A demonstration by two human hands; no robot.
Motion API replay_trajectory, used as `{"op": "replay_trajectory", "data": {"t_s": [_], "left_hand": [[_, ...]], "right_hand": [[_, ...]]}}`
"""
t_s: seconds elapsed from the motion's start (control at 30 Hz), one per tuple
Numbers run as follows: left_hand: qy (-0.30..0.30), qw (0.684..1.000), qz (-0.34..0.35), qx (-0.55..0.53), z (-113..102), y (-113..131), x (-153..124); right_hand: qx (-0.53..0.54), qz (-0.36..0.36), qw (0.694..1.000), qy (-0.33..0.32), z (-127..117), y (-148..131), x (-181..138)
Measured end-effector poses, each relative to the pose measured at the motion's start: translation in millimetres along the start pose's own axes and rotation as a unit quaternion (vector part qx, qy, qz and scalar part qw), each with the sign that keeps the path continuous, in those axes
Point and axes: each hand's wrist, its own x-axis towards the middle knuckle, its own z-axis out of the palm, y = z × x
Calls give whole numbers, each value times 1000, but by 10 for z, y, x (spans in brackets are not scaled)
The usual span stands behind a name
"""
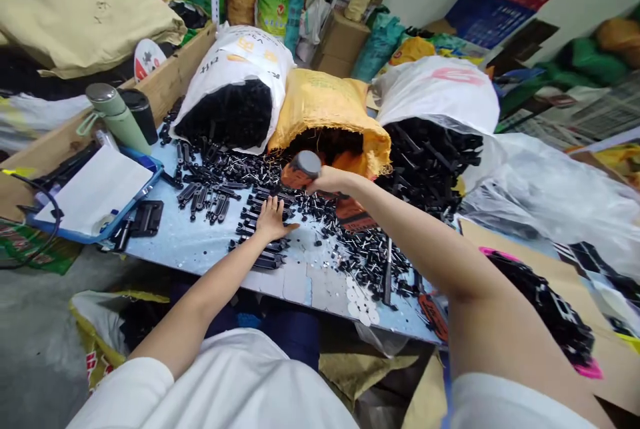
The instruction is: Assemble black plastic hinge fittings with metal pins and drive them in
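My left hand [273,218] lies flat with fingers spread on a row of black plastic parts [260,252] on the pale blue table [200,246]. My right hand [327,180] is closed round the handle of a rubber mallet [303,169], whose grey and orange head is raised just above the parts in front of the yellow sack [325,109]. Loose black pieces and small pins [360,249] are scattered across the table around both hands.
Two white sacks [240,62] [440,96] full of black parts flank the yellow one. A green flask [117,116], a dark cup [141,112] and a blue tray with white paper [95,189] sit at the left. A cardboard box of black parts [545,302] is at the right.
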Motion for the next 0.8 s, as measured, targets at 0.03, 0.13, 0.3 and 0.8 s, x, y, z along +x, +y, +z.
{"op": "replay_trajectory", "data": {"t_s": [0.03,0.13,0.3,0.8], "left_hand": [[5,1000,2,-5,13,-9,-2],[17,1000,7,-20,48,-37,-8],[17,999,14,-37,87,-65,7],[-11,999,15,-45,-28,-44,-2]], "right_hand": [[-20,-21,999,-30,10,-186,103],[-81,-38,993,-72,28,-556,330],[-156,-40,977,-141,-9,-798,587],[-243,-113,952,-150,97,-925,310]]}}
